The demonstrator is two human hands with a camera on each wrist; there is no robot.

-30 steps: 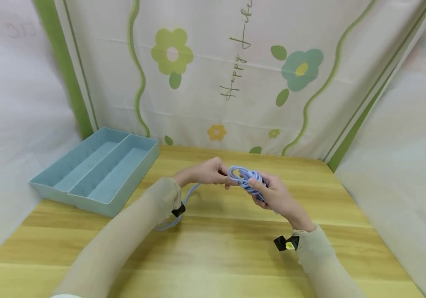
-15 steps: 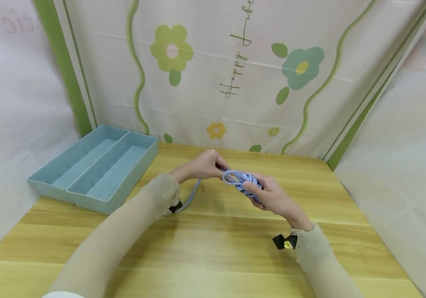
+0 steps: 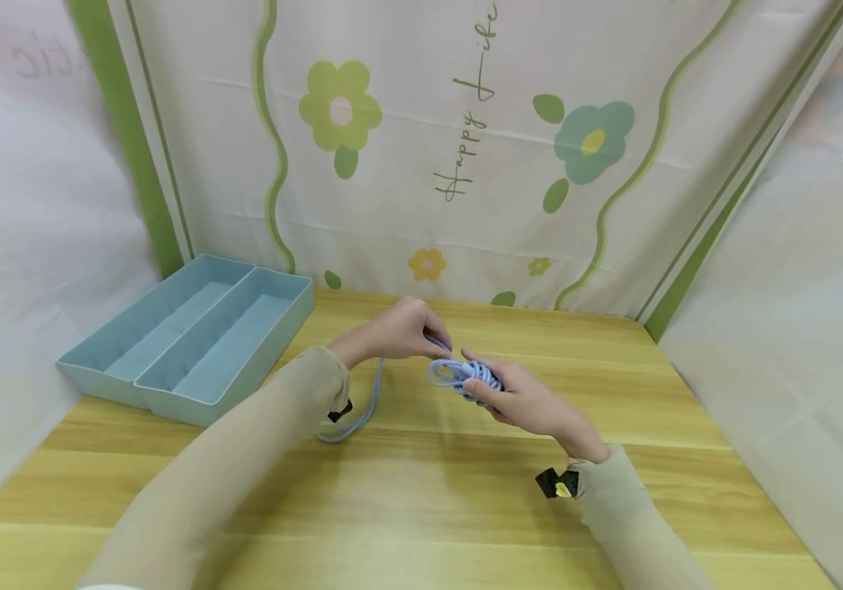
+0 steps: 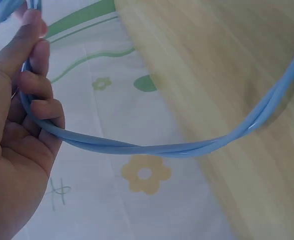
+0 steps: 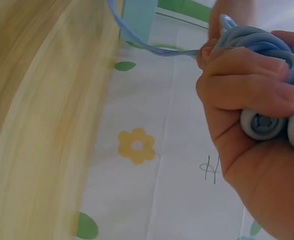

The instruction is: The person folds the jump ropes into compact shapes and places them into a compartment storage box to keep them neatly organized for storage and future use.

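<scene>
right hand [image 3: 524, 401] grips the coiled blue cable [image 3: 458, 375] above the wooden table [image 3: 421, 483]; left hand [image 3: 395, 332], at 10 o'clock of the coil, pinches the loose strand, which trails toward 7 o'clock. blue divided tray [image 3: 192, 336] lies at 9 o'clock

- In front of me lies a pale wooden tabletop [image 3: 436, 483] with lengthwise grain in yellow and light brown bands.
- Behind it hangs a white cloth backdrop [image 3: 421, 205] printed with green wavy lines, a green flower, a teal flower, small yellow flowers and the handwritten words "Happy life".
- Plain white cloth [image 3: 30, 246] closes off my left side, and another white sheet [image 3: 804, 311] closes off my right.
- The light is soft and even, with only faint shadows on the wood.
</scene>
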